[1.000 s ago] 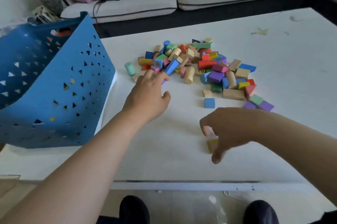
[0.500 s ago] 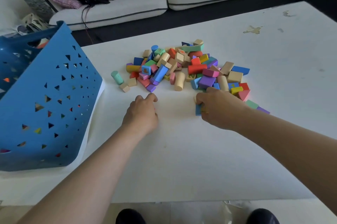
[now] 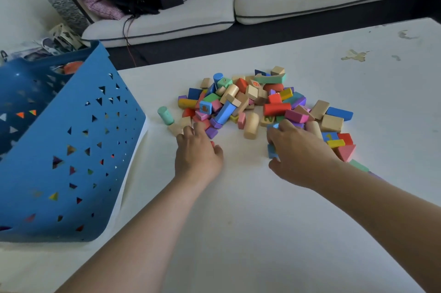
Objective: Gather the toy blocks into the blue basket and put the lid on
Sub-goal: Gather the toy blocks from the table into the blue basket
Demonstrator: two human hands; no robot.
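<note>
Left of the block pile (image 3: 257, 101) stood the blue basket (image 3: 71, 149), nearest the left hand (image 3: 198, 156), its grip's hold unclear. The right hand (image 3: 300, 154) seemingly pinched a blue block (image 3: 272, 152).

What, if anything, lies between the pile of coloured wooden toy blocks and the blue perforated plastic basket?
Nothing visible does: only white table shows between the pile and the basket. A mint-green cylinder block lies stray at the pile's basket-side edge, where the left hand reaches.
</note>
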